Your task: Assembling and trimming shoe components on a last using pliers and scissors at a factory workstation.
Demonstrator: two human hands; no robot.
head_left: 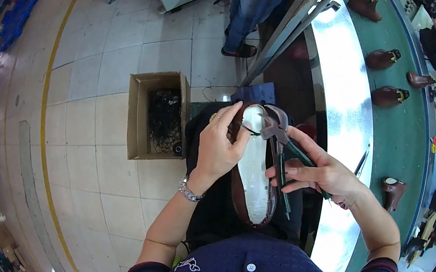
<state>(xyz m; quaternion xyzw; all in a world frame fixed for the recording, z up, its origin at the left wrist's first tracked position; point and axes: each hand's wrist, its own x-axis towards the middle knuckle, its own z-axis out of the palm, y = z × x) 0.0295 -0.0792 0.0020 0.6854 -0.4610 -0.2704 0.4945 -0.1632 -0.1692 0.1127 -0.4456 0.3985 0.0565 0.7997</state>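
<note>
A brown shoe lies bottom up across my lap, its white underside facing me. My left hand is closed on the shoe's far end, fingers along the left edge. In my right hand is a pair of pincers with dark green handles. The metal head of the pincers is over the far right part of the white underside. A thin dark strip curves between my left fingers and the pincer head; which of them grips it, I cannot tell.
An open cardboard box of dark scraps stands on the tiled floor to the left. At right a shiny metal ledge borders a green conveyor carrying several brown boots. A person in jeans stands ahead, beside a slanting metal post.
</note>
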